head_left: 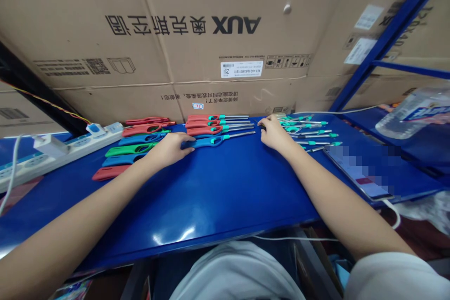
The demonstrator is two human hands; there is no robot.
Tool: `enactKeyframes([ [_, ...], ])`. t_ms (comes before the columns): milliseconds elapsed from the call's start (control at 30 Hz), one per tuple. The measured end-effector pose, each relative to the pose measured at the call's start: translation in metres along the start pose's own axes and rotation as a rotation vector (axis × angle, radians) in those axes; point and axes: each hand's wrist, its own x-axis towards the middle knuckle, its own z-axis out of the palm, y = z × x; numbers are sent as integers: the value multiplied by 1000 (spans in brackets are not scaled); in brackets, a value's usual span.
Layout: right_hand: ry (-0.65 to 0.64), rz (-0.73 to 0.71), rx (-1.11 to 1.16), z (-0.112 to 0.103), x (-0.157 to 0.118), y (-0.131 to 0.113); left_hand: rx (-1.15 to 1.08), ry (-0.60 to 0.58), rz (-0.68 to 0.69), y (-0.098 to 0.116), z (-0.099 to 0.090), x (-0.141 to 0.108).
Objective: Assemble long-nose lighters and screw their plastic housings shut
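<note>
A blue long-nosed lighter (pixel 211 141) lies lowest in a row of assembled lighters, its metal tube pointing right. My left hand (pixel 172 149) is closed at the rear end of its handle. Above it lie several red lighters (pixel 200 124) with green triggers and metal tubes. My right hand (pixel 274 133) is beside the tube tips, its fingers curled together; whatever they pinch is too small to make out. Right of that hand lie several loose metal tubes (pixel 312 143) with green ends. At the left are red, blue and green handles (pixel 126 150) without tubes, partly hidden by my left forearm.
A large cardboard box (pixel 197 56) stands along the back of the blue table (pixel 211 192). A white power strip (pixel 77 145) with plugs lies at the left. On the right are a phone (pixel 362 176) with a cable and a clear plastic bottle (pixel 411 110).
</note>
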Motion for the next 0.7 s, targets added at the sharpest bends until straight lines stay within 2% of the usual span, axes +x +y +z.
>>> enactKeyframes([
  [333, -203, 92, -174, 0, 0, -4, -14, 77, 8, 0, 4, 1],
  [533, -238, 75, -194, 3, 0, -3, -1, 68, -10, 3, 3, 0],
  [700, -208, 56, -178, 5, -1, 2, 23, 59, -27, 10, 3, -3],
])
